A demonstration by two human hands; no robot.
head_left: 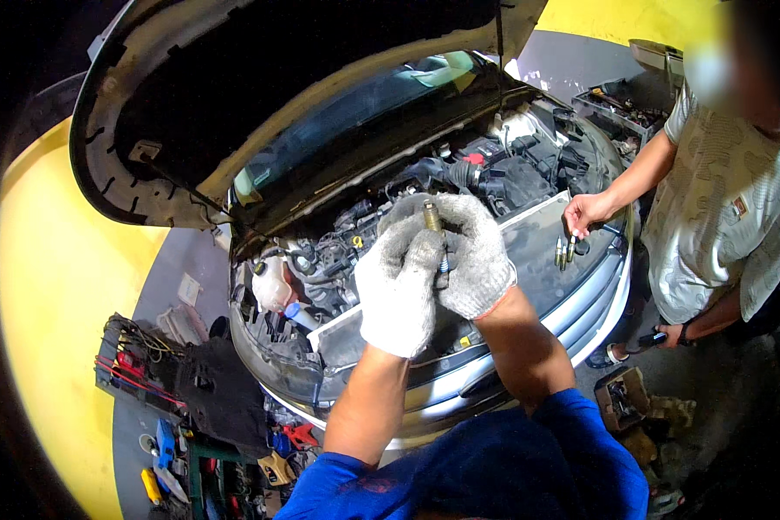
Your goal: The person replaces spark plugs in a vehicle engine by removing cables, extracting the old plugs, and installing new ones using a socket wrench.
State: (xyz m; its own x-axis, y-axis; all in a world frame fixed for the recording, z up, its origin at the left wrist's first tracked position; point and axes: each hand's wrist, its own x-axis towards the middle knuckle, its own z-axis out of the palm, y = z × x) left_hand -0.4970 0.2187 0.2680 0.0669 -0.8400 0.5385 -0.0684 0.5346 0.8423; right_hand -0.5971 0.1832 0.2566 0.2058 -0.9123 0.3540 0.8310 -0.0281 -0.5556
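Note:
Both my hands wear whitish knit gloves and meet above the engine bay. Between them a spark plug (432, 217) stands nearly upright, its brass-coloured metal end pointing up and away from me. My left hand (397, 290) is closed on it, the thumb pressed along its side. Curled around its other side is my right hand (478, 256), fingers closed; part of the plug is hidden by the gloves. To the right, a co-worker's bare hand (588, 213) pinches one of several spark plugs (562, 253) on the car's front panel (529, 251).
The raised hood (225, 104) hangs over the engine (355, 225). A whitish fluid tank (273, 284) with a blue-capped neck sits at the bay's left. Tools and a tool case (139, 364) lie at lower left. A co-worker (711, 199) stands at right, near a cardboard box (622, 399).

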